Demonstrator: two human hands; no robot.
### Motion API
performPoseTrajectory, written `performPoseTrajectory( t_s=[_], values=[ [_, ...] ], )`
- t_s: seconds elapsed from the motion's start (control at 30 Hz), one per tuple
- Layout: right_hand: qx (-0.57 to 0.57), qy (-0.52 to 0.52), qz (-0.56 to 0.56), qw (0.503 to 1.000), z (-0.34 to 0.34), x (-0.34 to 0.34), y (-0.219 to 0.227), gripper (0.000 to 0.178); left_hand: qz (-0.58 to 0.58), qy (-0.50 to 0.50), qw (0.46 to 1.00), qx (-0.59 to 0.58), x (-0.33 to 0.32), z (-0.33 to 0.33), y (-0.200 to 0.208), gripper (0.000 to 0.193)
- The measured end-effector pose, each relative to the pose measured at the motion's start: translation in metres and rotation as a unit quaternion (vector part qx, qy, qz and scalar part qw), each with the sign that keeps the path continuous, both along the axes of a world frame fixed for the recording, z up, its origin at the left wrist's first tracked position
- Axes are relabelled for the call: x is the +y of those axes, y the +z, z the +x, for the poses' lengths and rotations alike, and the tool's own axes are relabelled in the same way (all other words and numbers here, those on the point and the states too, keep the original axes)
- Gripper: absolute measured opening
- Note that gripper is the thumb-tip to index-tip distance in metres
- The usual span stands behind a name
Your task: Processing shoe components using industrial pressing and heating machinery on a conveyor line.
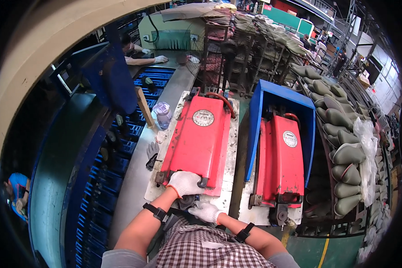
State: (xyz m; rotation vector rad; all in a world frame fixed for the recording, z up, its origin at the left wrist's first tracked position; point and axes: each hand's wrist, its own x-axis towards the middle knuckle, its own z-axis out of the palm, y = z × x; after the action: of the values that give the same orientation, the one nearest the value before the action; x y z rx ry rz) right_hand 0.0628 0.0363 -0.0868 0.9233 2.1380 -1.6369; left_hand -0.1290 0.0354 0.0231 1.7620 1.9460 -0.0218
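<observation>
My left hand [185, 182], in a white glove, rests on the near edge of a red machine lid [196, 138] that lies closed on a pale metal base [225, 165]. My right hand [205, 211], also gloved in white, sits lower, in front of the machine by a dark part at its near end; whether it grips anything is hidden. A second red machine [280, 158] stands to the right inside a blue housing [257, 120].
A rack of grey-green shoe lasts [344, 152] runs down the right side. A clear plastic bottle [163, 114] and a grey glove [152, 149] lie left of the machine, beside a blue conveyor [120, 147]. Another person's gloved hands [158, 59] work at the far bench.
</observation>
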Motion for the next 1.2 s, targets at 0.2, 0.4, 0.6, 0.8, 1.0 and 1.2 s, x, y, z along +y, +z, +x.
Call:
performPoseTrajectory(
  t_s=[0.2,0.4,0.6,0.8,1.0,1.2],
  values=[
    [0.016,-0.001,0.015,1.000,0.001,-0.001,-0.002,0.053,0.002,0.005,1.000,-0.007,-0.001,0.000,0.002,0.056],
    [-0.015,0.028,-0.033,0.999,-0.002,0.005,0.006,0.050,-0.017,0.008,1.000,-0.003,0.001,0.001,0.008,0.050],
    [0.013,0.033,0.009,0.999,0.001,0.003,-0.004,0.047,-0.017,0.005,1.000,-0.004,0.001,0.002,0.008,0.048],
    [-0.003,0.022,-0.033,0.999,0.000,0.004,0.007,0.049,-0.003,0.006,1.000,0.001,0.000,0.001,0.003,0.047],
    [-0.012,0.059,0.010,0.998,-0.001,0.004,-0.001,0.071,0.002,0.000,1.000,-0.012,-0.002,-0.002,0.001,0.046],
    [-0.081,0.127,0.100,0.984,0.007,0.011,0.050,0.083,-0.009,0.012,1.000,-0.005,0.002,-0.001,0.006,0.048]
  ],
)
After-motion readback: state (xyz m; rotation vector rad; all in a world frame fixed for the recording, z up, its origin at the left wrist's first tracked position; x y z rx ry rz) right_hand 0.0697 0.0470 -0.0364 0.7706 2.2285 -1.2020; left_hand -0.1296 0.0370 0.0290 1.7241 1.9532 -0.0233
